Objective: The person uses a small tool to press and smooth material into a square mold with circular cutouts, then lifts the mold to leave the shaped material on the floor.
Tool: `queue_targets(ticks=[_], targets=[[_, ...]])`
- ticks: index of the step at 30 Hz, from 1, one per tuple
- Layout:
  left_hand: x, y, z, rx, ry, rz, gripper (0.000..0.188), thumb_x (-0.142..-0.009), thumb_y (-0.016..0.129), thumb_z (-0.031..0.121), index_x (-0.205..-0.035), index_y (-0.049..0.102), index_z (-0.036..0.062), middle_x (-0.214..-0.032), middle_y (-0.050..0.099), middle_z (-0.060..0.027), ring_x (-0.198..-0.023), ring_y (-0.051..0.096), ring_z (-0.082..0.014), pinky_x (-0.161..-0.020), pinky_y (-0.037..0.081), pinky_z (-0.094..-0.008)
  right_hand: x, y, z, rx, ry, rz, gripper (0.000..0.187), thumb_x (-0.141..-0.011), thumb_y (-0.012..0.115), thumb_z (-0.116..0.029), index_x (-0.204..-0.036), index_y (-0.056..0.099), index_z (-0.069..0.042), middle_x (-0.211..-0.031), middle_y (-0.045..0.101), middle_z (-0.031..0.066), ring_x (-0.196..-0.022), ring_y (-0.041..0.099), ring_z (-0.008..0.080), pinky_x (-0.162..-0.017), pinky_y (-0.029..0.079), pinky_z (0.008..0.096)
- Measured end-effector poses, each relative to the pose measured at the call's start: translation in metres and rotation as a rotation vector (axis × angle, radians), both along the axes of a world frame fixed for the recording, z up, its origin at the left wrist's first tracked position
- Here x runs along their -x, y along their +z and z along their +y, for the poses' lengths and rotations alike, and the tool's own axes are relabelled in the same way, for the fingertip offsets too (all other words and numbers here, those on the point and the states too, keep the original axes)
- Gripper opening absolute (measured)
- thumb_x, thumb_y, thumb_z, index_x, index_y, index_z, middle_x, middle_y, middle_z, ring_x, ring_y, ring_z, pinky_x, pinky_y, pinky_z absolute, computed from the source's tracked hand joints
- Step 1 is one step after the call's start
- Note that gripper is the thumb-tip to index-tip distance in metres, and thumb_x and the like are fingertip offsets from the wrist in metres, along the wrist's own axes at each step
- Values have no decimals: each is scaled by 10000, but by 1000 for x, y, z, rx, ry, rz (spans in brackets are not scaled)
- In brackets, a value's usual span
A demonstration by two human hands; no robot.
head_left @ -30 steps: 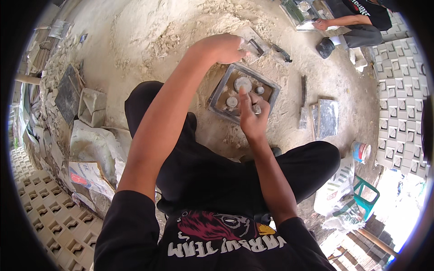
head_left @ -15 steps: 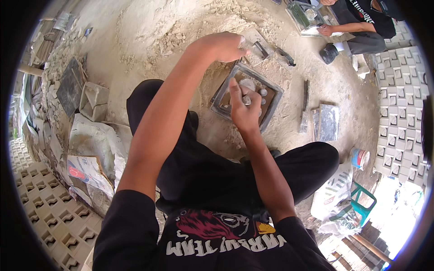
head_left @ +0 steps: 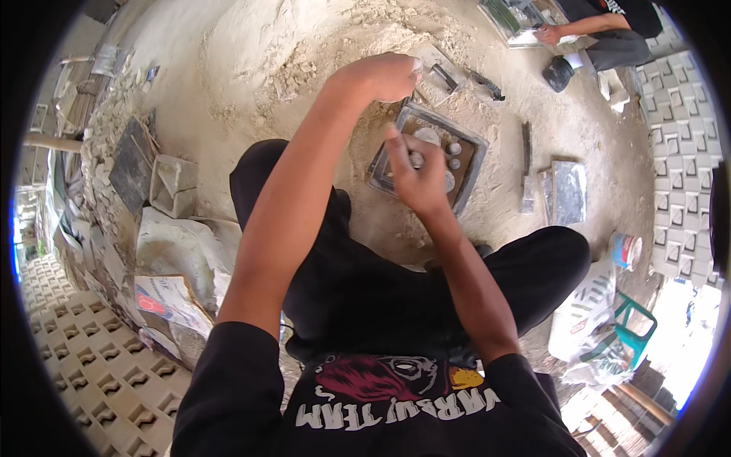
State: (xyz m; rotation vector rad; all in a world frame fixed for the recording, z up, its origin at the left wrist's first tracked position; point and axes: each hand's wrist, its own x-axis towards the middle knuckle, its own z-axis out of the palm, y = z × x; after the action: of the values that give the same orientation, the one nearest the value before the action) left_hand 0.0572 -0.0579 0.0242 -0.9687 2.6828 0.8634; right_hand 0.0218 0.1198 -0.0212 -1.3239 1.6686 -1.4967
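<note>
Between my knees on the ground lies a square, dark-rimmed mould (head_left: 474, 175) with several pale round pieces (head_left: 454, 149) standing inside. My right hand (head_left: 423, 177) is over its near-left part, fingers wrapped round a grey round-ended piece (head_left: 416, 159) and thumb pointing up. The lower part of that piece is hidden by the hand. Beyond the mould's far-left corner, over the loose powder, my left hand (head_left: 390, 78) has its fingers curled in, with pale dust on the fingertips. Whatever it may hold is hidden.
Beyond the mould lie a pale board with a dark-handled tool (head_left: 444, 76) and a heap of crumbly powder (head_left: 304, 72). Flat slabs (head_left: 567, 190) and a dark bar (head_left: 526, 152) lie right. Another person's hand (head_left: 547, 35) works at a second mould. Patterned blocks (head_left: 678, 152) are stacked right.
The whole view has shifted slightly, so the scene sits further right. My left hand's fingers have curled in more. My right hand stays over the mould, gripping the same grey piece.
</note>
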Motion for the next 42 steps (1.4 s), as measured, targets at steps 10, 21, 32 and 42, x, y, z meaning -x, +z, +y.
queue_targets(ticks=[10, 21, 32, 42], targets=[[30, -40, 2, 26, -66, -88, 376, -971, 407, 166, -1326, 509, 98, -1246, 597, -171, -1138, 572, -331, -958, 443, -421, 18, 15, 7, 44, -43, -75, 426, -944, 590, -204, -596, 496, 24, -513, 370, 69, -533, 311, 90, -464, 314, 326], [25, -214, -48, -74, -104, -12, 582, -963, 332, 509, -1191, 587, 38, -1198, 626, -159, -1070, 592, -366, -909, 465, -424, 39, -16, 17, 72, -42, -34, 440, -959, 569, -247, -602, 483, -5, -551, 327, -6, -560, 295, 64, -472, 286, 294], [17, -206, -3, -1140, 282, 97, 942, -864, 135, 790, -993, 611, -13, -867, 649, -50, -835, 600, -150, -822, 455, -272, 23, -10, 4, 116, -121, -133, 379, -932, 585, -227, -632, 560, 3, -497, 398, 77, -456, 332, 137, -462, 315, 332], [-17, -231, -5, -1238, 483, 179, 947, -856, 115, 795, -1042, 595, 0, -922, 635, -67, -869, 592, -183, -848, 450, -318, 3, -3, 11, 138, -103, -130, 310, -866, 571, -140, -604, 529, 19, -524, 463, 190, -427, 411, 278, -485, 382, 381]])
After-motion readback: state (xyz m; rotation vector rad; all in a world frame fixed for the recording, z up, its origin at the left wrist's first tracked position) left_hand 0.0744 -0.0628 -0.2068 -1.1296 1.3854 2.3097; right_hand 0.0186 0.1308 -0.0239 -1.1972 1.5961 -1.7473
